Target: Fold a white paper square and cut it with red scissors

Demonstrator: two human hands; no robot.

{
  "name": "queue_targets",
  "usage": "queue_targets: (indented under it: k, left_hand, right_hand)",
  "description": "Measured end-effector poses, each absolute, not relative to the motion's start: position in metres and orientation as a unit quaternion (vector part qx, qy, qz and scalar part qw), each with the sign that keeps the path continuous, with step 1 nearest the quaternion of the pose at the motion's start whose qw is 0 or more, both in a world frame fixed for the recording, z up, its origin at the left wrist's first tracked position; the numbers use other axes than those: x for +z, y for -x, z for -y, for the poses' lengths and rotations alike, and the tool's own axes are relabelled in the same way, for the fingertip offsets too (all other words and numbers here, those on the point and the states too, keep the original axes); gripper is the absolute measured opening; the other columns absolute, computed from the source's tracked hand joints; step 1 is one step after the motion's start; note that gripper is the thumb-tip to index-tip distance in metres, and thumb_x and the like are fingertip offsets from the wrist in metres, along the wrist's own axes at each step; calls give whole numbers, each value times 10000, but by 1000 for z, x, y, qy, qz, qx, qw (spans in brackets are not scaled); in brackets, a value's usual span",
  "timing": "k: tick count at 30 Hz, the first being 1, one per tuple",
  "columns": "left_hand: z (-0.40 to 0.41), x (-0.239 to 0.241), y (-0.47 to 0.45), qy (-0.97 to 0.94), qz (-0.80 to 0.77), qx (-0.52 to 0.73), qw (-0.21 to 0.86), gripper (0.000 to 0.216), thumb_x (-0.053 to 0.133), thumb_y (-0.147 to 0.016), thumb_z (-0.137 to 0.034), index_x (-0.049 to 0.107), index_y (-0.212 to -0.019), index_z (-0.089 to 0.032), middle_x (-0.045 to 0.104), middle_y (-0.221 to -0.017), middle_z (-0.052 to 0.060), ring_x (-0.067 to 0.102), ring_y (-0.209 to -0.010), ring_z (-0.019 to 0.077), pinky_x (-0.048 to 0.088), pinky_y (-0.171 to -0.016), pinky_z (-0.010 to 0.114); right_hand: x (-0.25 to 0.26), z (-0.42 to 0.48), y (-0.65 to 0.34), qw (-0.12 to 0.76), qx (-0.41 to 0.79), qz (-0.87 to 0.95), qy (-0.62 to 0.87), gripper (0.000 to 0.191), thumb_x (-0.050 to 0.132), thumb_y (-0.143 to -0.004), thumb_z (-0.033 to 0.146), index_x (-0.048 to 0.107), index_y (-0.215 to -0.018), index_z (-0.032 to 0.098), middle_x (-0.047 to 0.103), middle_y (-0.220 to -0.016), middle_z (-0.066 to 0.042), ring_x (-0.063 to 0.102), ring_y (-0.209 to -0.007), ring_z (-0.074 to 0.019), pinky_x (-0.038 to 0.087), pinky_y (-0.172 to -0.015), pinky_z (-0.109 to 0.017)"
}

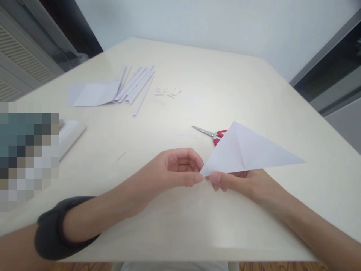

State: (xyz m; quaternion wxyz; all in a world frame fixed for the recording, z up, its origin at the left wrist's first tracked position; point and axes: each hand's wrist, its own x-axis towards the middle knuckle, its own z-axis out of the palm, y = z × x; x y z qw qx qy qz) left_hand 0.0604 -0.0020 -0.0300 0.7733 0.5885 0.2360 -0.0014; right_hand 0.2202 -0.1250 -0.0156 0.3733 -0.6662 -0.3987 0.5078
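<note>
A sheet of white paper (254, 146), folded into a triangle with a crease down from its top corner, is held up above the table. My left hand (180, 167) pinches its left corner between thumb and fingers. Close beside it, my right hand (239, 182) grips the lower edge, thumb in front and the other fingers partly hidden behind the paper. Just behind the triangle lie scissors (213, 134) with red handles, their blades pointing left and the handles partly covered by the paper.
Several rolled paper tubes (138, 84) lie at the back left, beside flat white sheets (94, 93). Small paper scraps (167, 92) are scattered right of the tubes. A white object (73, 133) at the left edge is partly blurred out. All rest on the pale table (175, 226).
</note>
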Motion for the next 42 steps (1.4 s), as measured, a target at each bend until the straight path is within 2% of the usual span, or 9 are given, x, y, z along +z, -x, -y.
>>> queue_targets:
  k: [4,7,12,25,32,37,42]
  left_hand:
    - [3,-30,-61,-601,-220,7,769,103,663,-812,-238,566,-801,-203,699,-805,3,641,-843,195,441,-755,324]
    - [3,-32,-62,-602,-212,9,770,109,658,-813,-213,553,-789,-197,699,-787,7,648,-836,190,451,-739,314]
    - [4,-33,-62,-597,-203,14,776,135,683,-809,-240,557,-791,-194,710,-805,16,656,-843,191,461,-750,318]
    - [1,-30,-59,-577,-206,-42,789,138,688,-820,-231,554,-808,-197,692,-829,10,638,-861,184,450,-778,323]
    - [0,-32,-62,-591,-211,-60,776,118,682,-808,-201,569,-839,-191,672,-833,7,599,-810,152,432,-673,261]
    - [2,-30,-63,-597,-218,-76,768,102,652,-827,-242,576,-788,-186,624,-744,-22,538,-674,113,433,-615,235]
    - [5,-27,-62,-596,-211,-112,767,170,601,-869,-264,559,-724,-184,556,-709,-39,506,-633,98,431,-597,223]
  right_hand:
    - [-25,125,-217,371,528,402,650,205,683,-829,335,633,-666,222,609,-669,31,557,-647,-129,431,-621,-249]
    - [-27,124,-217,371,549,402,632,153,658,-839,253,647,-689,221,616,-684,26,580,-682,-138,444,-655,-257]
    - [-26,122,-220,392,574,394,601,178,636,-822,158,652,-653,211,591,-632,32,579,-664,-133,452,-643,-247]
    - [-17,121,-221,397,627,338,579,142,639,-765,101,683,-645,163,588,-603,36,560,-613,-111,433,-587,-220]
    - [-21,120,-224,396,627,352,572,132,644,-801,120,674,-678,159,588,-613,22,548,-616,-119,416,-586,-231]
    - [-24,120,-225,403,623,364,564,146,639,-819,151,661,-675,164,586,-611,22,540,-621,-122,408,-589,-238]
    - [-31,123,-226,439,614,359,549,195,631,-815,162,645,-621,168,570,-567,28,524,-576,-116,406,-575,-244]
